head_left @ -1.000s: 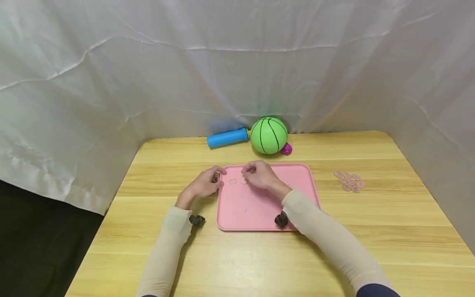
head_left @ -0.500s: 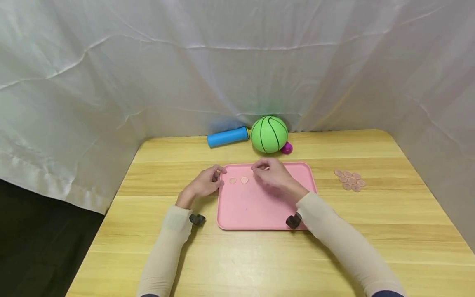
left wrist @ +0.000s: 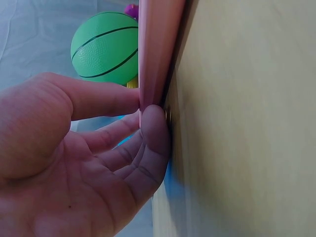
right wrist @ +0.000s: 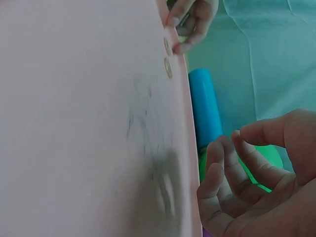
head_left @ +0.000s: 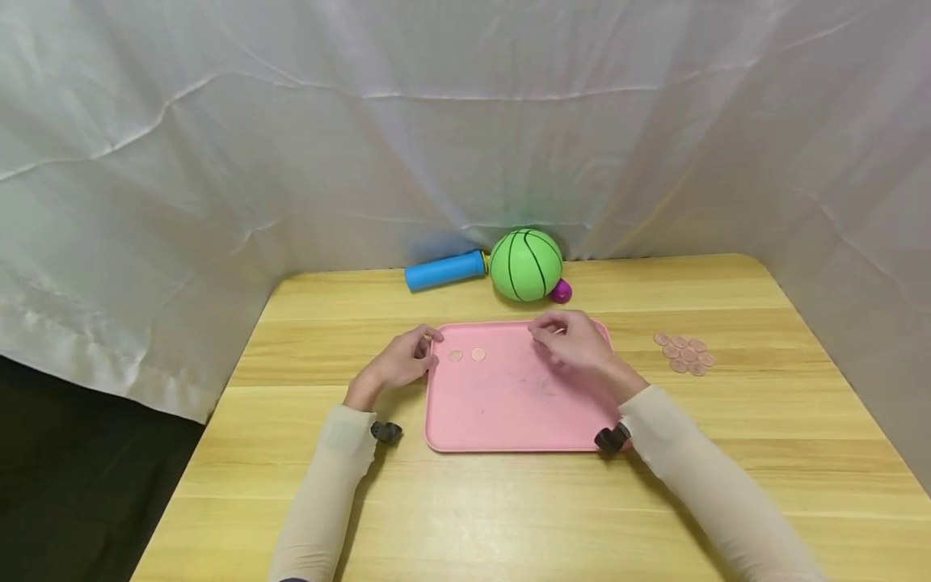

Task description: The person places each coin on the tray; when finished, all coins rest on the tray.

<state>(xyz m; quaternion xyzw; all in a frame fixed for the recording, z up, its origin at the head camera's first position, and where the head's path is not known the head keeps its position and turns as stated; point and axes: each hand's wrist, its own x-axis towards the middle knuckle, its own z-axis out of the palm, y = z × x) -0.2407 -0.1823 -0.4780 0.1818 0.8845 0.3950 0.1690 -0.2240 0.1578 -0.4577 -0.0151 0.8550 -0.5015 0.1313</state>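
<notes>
A pink tray (head_left: 502, 416) lies on the wooden table. Two small copper-coloured coins (head_left: 478, 354) sit side by side inside it near the far left corner. My left hand (head_left: 398, 358) grips the tray's left edge by that corner; the left wrist view has the thumb at the rim (left wrist: 157, 49) and the fingers curled against its outer side. Over the far right part of the tray hovers my right hand (head_left: 578, 339). Its fingers (right wrist: 247, 168) are loosely bent, thumb and index close together, with nothing seen between them.
Several more coins (head_left: 684, 354) lie clustered on the table right of the tray. Behind the tray are a green ball (head_left: 526, 265), a blue cylinder (head_left: 445, 271) and a small purple object (head_left: 561, 291). A pale curtain (head_left: 465, 153) closes the back and sides.
My right hand has drawn away from the second coin and moved right across the tray, leaving both coins in view. The left hand has stayed at the tray's edge.
</notes>
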